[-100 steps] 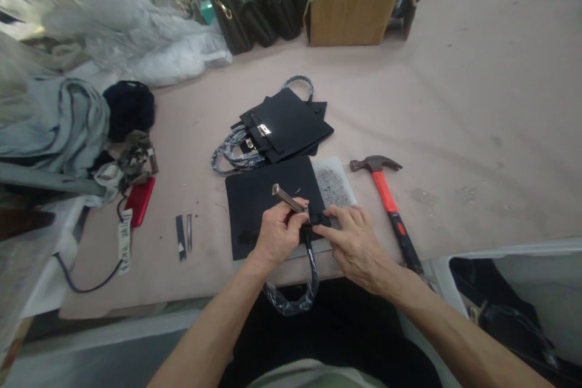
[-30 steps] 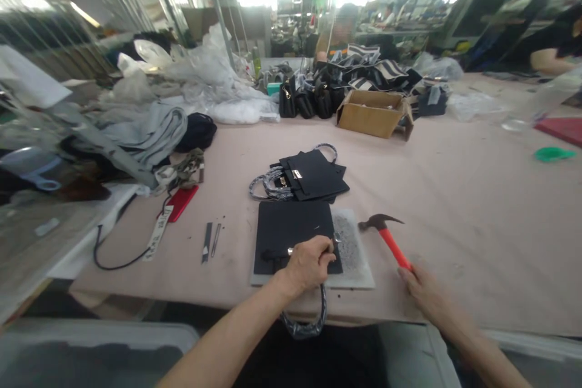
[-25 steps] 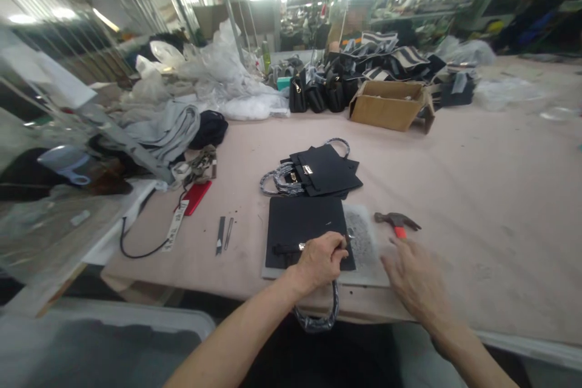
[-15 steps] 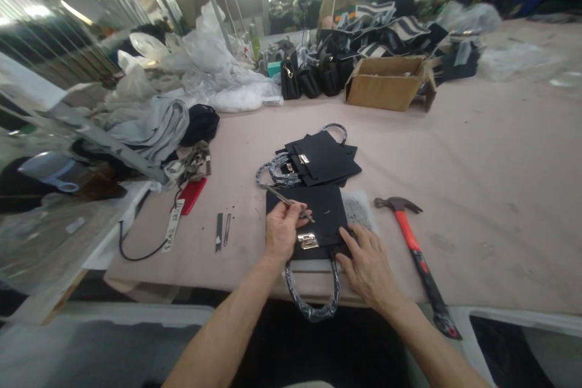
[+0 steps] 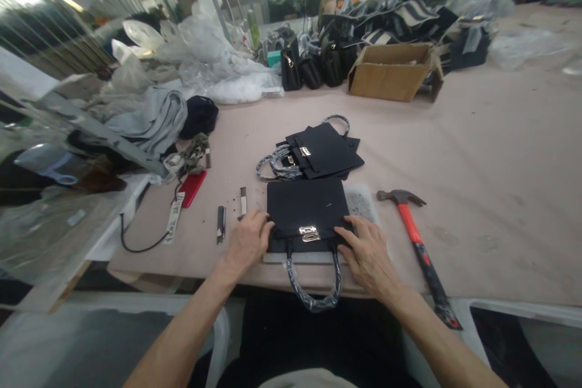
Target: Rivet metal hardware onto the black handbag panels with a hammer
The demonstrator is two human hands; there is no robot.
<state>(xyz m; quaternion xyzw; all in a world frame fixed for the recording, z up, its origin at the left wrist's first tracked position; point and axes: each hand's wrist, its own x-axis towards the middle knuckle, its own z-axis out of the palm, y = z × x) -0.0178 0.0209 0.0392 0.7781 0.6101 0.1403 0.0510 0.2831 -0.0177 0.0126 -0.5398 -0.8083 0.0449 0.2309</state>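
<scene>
A flat black handbag panel (image 5: 305,203) lies on a pale board (image 5: 364,203) at the table's front edge. It has a gold clasp (image 5: 310,233) and a plastic-wrapped handle (image 5: 313,300) hanging toward me. My left hand (image 5: 249,237) grips the panel's left edge, fingers bent and thumb against it. On the right edge, my right hand (image 5: 367,253) holds the panel between thumb and fingers. A slim metal tool (image 5: 243,201) lies just beyond my left hand, partly hidden by it. Further left lies a dark narrow tool (image 5: 221,224).
Behind the panel sits a pile of similar black panels (image 5: 325,148). A claw hammer (image 5: 421,251) with a red and black handle lies to the right. A cardboard box (image 5: 391,76), black bags (image 5: 313,66) and plastic wrapping (image 5: 227,73) stand at the back.
My left hand has let go of the thin metal tool it held over the panel and moved left to the panel's edge. My right hand stays at the right edge.
</scene>
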